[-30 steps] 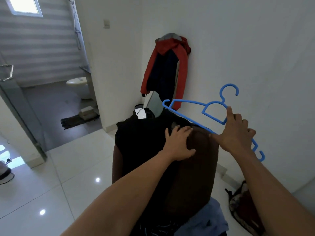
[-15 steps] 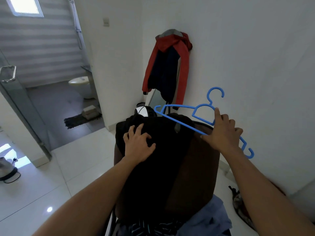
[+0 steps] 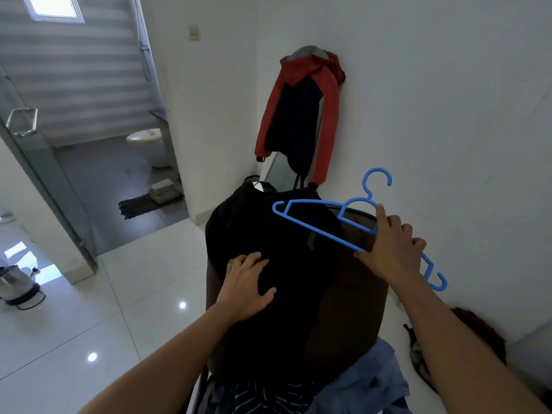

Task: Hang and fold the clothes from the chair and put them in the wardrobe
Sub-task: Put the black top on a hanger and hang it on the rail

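Observation:
A black garment [image 3: 277, 252] is draped over the back of a brown chair [image 3: 355, 294]. My left hand [image 3: 246, 286] lies on the garment's left side, fingers spread and pressing into the cloth. My right hand [image 3: 391, 249] holds a blue plastic hanger [image 3: 325, 218] by its lower bar, above the chair's top right edge. On the chair seat below lie a blue cloth [image 3: 367, 380] and a striped dark garment [image 3: 268, 395].
A red and navy jacket [image 3: 301, 115] hangs on the white wall behind the chair. A dark bag [image 3: 475, 339] lies on the floor at the right. An open glass door [image 3: 38, 174] at left leads into a bathroom with a toilet [image 3: 146, 140]. A metal kettle [image 3: 15, 282] stands on the tiled floor.
My left hand has slid from the top of the chair back down and left across the black garment. The hanger in my right hand has shifted slightly left and lower.

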Tool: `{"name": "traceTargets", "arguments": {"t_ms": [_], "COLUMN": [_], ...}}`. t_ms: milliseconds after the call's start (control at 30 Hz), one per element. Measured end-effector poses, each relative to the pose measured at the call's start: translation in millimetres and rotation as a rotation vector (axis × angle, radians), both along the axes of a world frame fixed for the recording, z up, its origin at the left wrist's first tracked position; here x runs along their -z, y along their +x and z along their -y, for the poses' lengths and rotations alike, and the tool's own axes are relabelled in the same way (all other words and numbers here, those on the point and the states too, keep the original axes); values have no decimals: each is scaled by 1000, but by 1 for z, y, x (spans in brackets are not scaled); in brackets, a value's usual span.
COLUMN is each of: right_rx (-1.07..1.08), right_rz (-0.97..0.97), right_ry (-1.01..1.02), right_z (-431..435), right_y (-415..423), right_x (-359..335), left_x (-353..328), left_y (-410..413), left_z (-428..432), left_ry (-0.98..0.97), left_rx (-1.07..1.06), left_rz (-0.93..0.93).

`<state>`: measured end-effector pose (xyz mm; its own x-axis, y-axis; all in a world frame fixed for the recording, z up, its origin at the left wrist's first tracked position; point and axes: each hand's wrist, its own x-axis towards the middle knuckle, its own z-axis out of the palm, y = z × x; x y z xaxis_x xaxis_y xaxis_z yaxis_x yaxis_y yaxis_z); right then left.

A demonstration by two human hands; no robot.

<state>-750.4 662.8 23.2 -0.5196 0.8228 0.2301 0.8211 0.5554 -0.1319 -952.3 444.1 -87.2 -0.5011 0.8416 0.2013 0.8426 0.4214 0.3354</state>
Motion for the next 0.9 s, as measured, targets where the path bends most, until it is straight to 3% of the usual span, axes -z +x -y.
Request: {"name": "traceTargets", "arguments": {"t_ms": [133, 367, 433, 500, 633, 733, 900], "right_rx": [6, -5, -5, -10, -17, -24, -39], "right_rz": [-9, -21, -17, -18, -36, -30, -38], "right_ry": [1, 20, 9, 4, 19, 25, 34], "right_z": [1, 0, -1, -2, -2, -3, -5], "right_y": [-1, -5, -4, -5, -8, -9, -10], "right_x": [1, 3, 4, 5, 6, 4, -1], "left_x": [-11, -7, -14, -29, -64, -88, -104], "left_y": [-5, -4, -5, -11, -33, -68, -103], "left_z": [-3, 2, 1, -3, -19, -34, -48], "left_ry": [-17, -293, -291, -127, 425, 478, 331], "left_rx": [-3, 112, 128, 111, -109, -287, -212], "left_rz": [8, 21, 31, 36, -52, 110, 556]}}
